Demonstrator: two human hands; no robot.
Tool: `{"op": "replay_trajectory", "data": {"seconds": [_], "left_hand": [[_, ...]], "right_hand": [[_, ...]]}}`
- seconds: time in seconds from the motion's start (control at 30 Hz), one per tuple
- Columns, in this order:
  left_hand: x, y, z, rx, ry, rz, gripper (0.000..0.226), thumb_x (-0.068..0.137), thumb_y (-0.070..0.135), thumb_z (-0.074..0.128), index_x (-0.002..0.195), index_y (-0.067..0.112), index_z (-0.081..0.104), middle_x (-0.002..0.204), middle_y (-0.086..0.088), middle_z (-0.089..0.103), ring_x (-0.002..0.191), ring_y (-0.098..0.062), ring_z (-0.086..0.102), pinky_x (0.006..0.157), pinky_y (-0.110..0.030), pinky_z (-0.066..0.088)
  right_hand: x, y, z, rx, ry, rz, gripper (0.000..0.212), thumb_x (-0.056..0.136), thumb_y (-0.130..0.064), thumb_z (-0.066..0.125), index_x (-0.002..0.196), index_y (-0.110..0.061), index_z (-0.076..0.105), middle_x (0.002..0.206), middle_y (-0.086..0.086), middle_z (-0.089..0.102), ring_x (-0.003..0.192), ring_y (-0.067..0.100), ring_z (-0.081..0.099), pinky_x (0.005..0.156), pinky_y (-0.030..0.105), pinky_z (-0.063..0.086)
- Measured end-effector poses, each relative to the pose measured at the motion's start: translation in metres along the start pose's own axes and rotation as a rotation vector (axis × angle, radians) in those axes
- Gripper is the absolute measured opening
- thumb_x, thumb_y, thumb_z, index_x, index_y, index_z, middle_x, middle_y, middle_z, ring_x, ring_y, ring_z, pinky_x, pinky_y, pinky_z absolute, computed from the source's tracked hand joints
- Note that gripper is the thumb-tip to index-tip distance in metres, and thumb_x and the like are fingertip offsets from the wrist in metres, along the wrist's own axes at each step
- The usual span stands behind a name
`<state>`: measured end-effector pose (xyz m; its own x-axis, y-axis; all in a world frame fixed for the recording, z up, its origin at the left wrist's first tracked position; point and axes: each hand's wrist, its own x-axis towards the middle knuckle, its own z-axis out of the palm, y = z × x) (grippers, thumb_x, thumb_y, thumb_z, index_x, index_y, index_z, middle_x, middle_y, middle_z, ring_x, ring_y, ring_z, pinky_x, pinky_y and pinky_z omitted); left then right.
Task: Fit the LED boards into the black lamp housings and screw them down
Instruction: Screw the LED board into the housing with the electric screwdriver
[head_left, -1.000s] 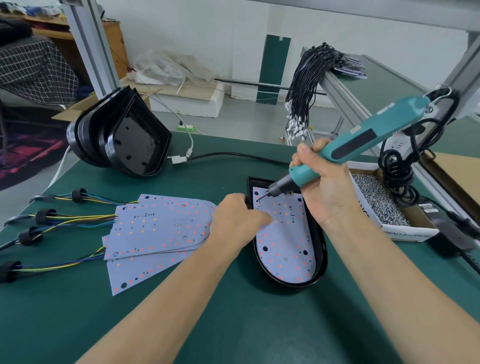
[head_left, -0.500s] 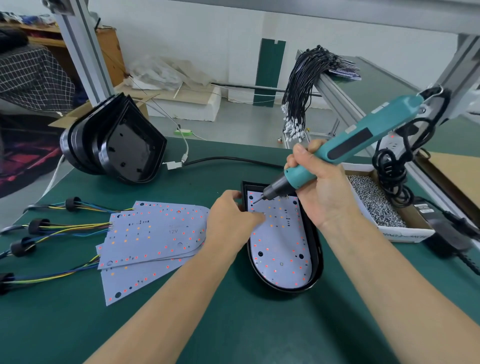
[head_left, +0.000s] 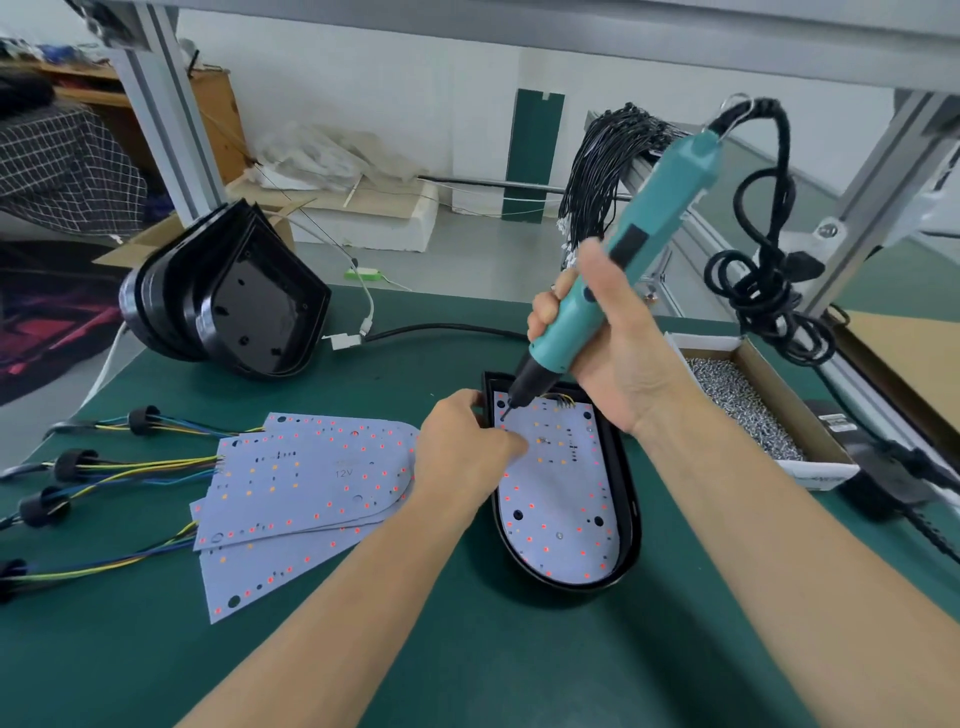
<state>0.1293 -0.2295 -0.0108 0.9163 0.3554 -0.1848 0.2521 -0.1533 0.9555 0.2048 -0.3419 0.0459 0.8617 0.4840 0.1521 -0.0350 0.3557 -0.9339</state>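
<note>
Glossy black plastic housing (head_left: 626, 499) holding matt white board (head_left: 561, 525); matt green mat (head_left: 467, 649) lying underneath; teal plastic screwdriver (head_left: 618, 265).

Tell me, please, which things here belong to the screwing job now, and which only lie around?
In use:
- electric screwdriver gripped by the right hand
- LED board in the black housing
- left hand steadying the housing's corner
- box of screws

Lying about:
- spare LED boards
- stacked housings
- black wire bundle

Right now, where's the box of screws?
In the head view, the box of screws sits on the green table at the right, just beyond the right hand and the lamp housing.
</note>
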Motion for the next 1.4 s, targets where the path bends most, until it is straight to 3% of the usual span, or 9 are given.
{"op": "replay_trajectory", "data": {"seconds": [0.13, 0.27, 0.43, 0.57, 0.67, 0.93, 1.17, 1.27, 1.4], "left_hand": [[-0.001, 0.001, 0.0, -0.016, -0.015, -0.012, 0.037, 0.047, 0.017, 0.063, 0.084, 0.012, 0.067, 0.068, -0.005, 0.061, 0.061, -0.023, 0.052, 0.068, -0.038, 0.05], [-0.001, 0.002, 0.001, -0.045, -0.012, -0.025, 0.037, 0.047, 0.015, 0.064, 0.084, 0.016, 0.069, 0.081, -0.014, 0.071, 0.068, -0.029, 0.063, 0.078, -0.048, 0.055], [0.001, -0.006, -0.002, -0.177, -0.06, -0.131, 0.028, 0.067, 0.002, 0.069, 0.095, 0.0, 0.066, 0.087, -0.018, 0.072, 0.07, -0.026, 0.063, 0.074, -0.043, 0.057], [0.003, -0.007, -0.009, -0.376, -0.072, -0.224, 0.004, 0.088, 0.001, 0.06, 0.087, 0.0, 0.064, 0.065, -0.006, 0.067, 0.052, -0.019, 0.061, 0.049, -0.022, 0.051], [0.003, -0.003, -0.02, -0.52, -0.074, -0.213, 0.009, 0.091, 0.004, 0.058, 0.087, 0.006, 0.066, 0.074, -0.01, 0.069, 0.058, -0.023, 0.065, 0.053, -0.032, 0.056], [-0.031, 0.027, -0.016, -0.095, 0.224, 0.508, 0.027, 0.092, 0.015, 0.06, 0.093, 0.042, 0.064, 0.081, 0.024, 0.069, 0.073, 0.002, 0.059, 0.069, -0.007, 0.045], [-0.064, 0.048, 0.005, 0.203, 0.477, 0.714, 0.031, 0.088, 0.023, 0.063, 0.118, 0.026, 0.065, 0.09, 0.012, 0.073, 0.08, -0.01, 0.059, 0.069, -0.017, 0.039], [-0.063, 0.058, 0.004, 0.08, 0.395, 0.638, 0.017, 0.091, 0.02, 0.06, 0.104, 0.027, 0.067, 0.074, 0.017, 0.067, 0.066, -0.009, 0.057, 0.065, -0.026, 0.045], [-0.053, 0.07, -0.012, -0.351, 0.237, 0.364, 0.029, 0.092, 0.005, 0.06, 0.066, 0.018, 0.056, 0.051, 0.017, 0.046, 0.049, -0.004, 0.037, 0.048, -0.013, 0.032]], "right_hand": [[0.004, -0.006, 0.002, -0.076, -0.155, -0.028, 0.019, 0.064, -0.025, 0.069, 0.068, -0.017, 0.051, 0.064, 0.004, 0.048, 0.064, 0.022, 0.046, 0.073, 0.031, 0.041], [0.006, -0.016, 0.001, -0.16, -0.309, -0.057, 0.047, 0.057, -0.038, 0.085, 0.075, -0.013, 0.049, 0.068, 0.003, 0.051, 0.068, 0.021, 0.047, 0.074, 0.03, 0.041], [-0.002, -0.041, -0.005, 0.033, 0.033, 0.063, 0.073, 0.032, -0.071, 0.083, 0.071, -0.02, 0.048, 0.061, 0.0, 0.049, 0.058, 0.017, 0.045, 0.063, 0.028, 0.044], [-0.029, -0.053, -0.03, -0.331, 0.315, 0.177, 0.07, 0.042, -0.075, 0.077, 0.073, -0.02, 0.048, 0.054, 0.001, 0.052, 0.048, 0.018, 0.047, 0.052, 0.025, 0.045], [-0.062, -0.054, -0.052, -0.568, 0.407, 0.247, 0.072, 0.05, -0.078, 0.071, 0.079, -0.017, 0.047, 0.055, 0.005, 0.054, 0.046, 0.019, 0.046, 0.047, 0.028, 0.042], [-0.113, -0.007, -0.073, -1.455, 0.408, 0.498, 0.067, 0.061, -0.082, 0.059, 0.077, -0.017, 0.053, 0.066, -0.004, 0.061, 0.063, 0.014, 0.061, 0.06, 0.029, 0.047], [-0.109, 0.025, -0.06, -1.755, 0.31, 0.435, 0.062, 0.073, -0.084, 0.044, 0.082, -0.024, 0.035, 0.082, -0.005, 0.052, 0.093, 0.022, 0.058, 0.063, 0.032, 0.037], [-0.11, 0.021, -0.065, -1.856, 0.213, 0.382, 0.054, 0.082, -0.077, 0.039, 0.092, -0.024, 0.038, 0.103, -0.002, 0.052, 0.108, 0.022, 0.052, 0.077, 0.033, 0.037], [-0.11, 0.014, -0.075, -1.645, 0.134, 0.395, 0.042, 0.09, -0.064, 0.042, 0.073, -0.028, 0.028, 0.086, -0.006, 0.041, 0.089, 0.02, 0.047, 0.071, 0.032, 0.033]]}}
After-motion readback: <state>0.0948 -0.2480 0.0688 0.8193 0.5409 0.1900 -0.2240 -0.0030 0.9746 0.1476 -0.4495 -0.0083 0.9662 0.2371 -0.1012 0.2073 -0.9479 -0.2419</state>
